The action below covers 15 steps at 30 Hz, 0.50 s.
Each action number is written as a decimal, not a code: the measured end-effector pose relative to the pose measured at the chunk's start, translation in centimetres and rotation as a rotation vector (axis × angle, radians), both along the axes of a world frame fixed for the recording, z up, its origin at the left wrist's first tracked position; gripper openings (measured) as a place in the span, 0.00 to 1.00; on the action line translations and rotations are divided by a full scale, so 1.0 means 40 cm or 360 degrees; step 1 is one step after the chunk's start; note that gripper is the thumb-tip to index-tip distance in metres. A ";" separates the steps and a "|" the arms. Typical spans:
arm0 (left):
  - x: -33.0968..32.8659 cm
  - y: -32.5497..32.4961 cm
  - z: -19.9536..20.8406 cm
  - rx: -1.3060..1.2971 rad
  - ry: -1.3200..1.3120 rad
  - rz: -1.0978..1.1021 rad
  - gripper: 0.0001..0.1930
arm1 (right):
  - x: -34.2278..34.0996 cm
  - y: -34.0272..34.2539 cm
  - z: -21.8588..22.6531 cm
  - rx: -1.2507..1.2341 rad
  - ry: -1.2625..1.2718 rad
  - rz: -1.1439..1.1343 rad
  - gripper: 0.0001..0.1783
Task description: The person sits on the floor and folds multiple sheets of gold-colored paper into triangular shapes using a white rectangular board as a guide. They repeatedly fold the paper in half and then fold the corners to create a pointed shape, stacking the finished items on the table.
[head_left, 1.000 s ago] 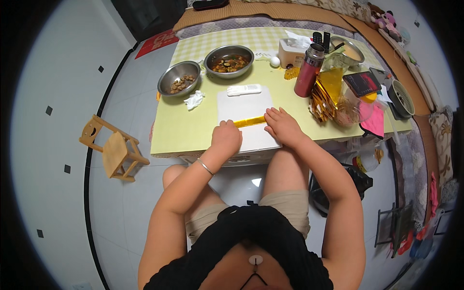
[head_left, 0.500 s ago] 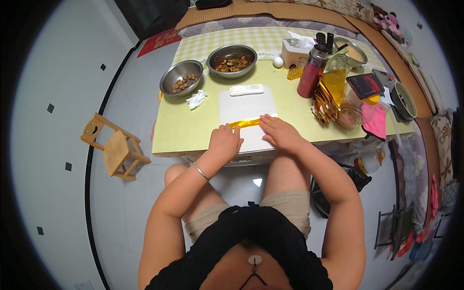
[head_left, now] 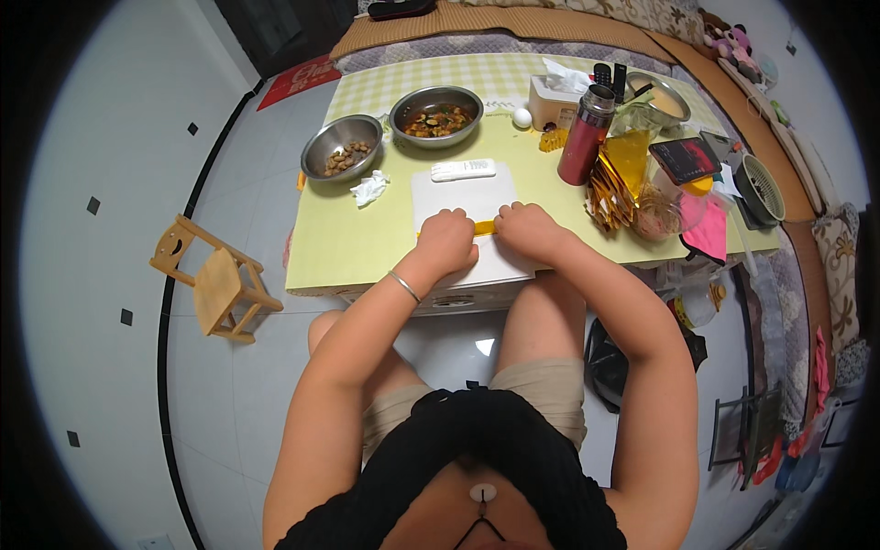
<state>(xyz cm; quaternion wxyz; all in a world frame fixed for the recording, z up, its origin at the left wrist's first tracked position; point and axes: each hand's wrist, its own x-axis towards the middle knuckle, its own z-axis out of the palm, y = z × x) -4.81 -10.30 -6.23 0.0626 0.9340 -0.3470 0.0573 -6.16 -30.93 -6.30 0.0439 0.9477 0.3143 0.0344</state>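
Observation:
A narrow folded strip of shiny gold paper [head_left: 484, 227] lies crosswise over a white sheet [head_left: 449, 195] at the table's near edge. My left hand [head_left: 447, 240] is closed on the strip's left part, fingers curled down and knuckles up. On the strip's right end my right hand [head_left: 529, 232] is closed in the same way. A short piece of gold shows between the hands, and a bit pokes out left of my left hand. My fingertips are mostly hidden under the hands. Just beyond, a white slim object [head_left: 463, 170] rests on the sheet's far end.
Two steel bowls with food, the left one [head_left: 321, 162] and the farther one [head_left: 438, 137], stand at the back left near a crumpled tissue [head_left: 369, 190]. On the right are a red thermos [head_left: 579, 151], folded gold pieces [head_left: 612, 188], a phone [head_left: 686, 160] and a pink cloth [head_left: 706, 229].
My hands have gone from lying flatter on the gold strip to curled fingers gripping it. My left hand has moved right and slightly up, closer to my right hand.

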 end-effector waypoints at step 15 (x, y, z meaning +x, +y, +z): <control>0.011 -0.055 -0.014 0.0219 -0.0248 0.0043 0.08 | 0.045 -0.038 -0.050 0.0593 -0.0210 -0.0134 0.05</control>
